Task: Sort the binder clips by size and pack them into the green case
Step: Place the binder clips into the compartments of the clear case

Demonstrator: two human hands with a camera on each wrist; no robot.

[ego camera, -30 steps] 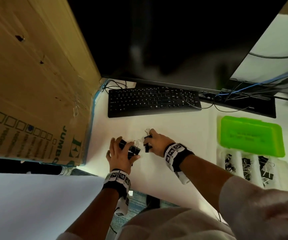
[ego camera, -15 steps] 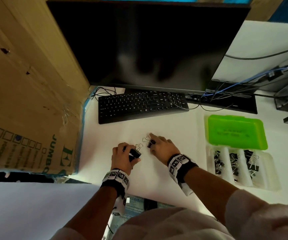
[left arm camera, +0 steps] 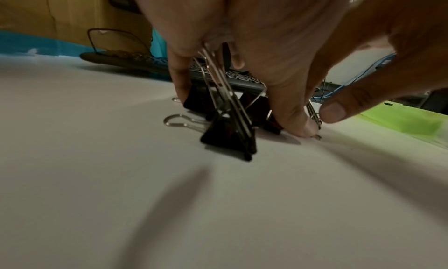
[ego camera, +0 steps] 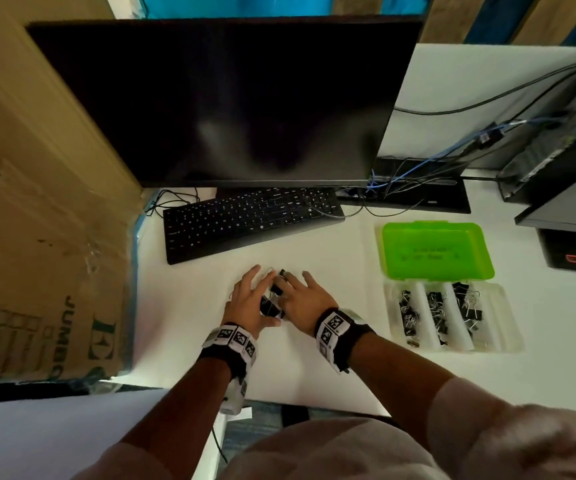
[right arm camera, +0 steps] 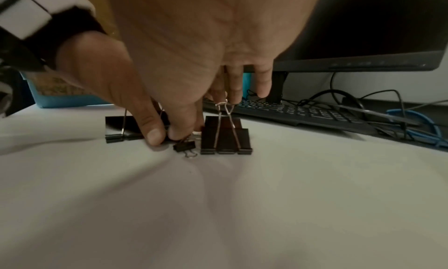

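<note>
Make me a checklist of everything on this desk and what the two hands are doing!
Surface: white desk, bare in front of the hands.
Job's things: loose binder clips bunched between both hands; green case lies open, its clear tray holding clips in three rows.
Clutter: black keyboard, dark monitor, cardboard box.
Hands: left hand holds a large clip by its wire handles; right hand pinches a tiny clip.
Cables: black and blue cables tangled behind the case.
Surroundings: black equipment at the far right.
</note>
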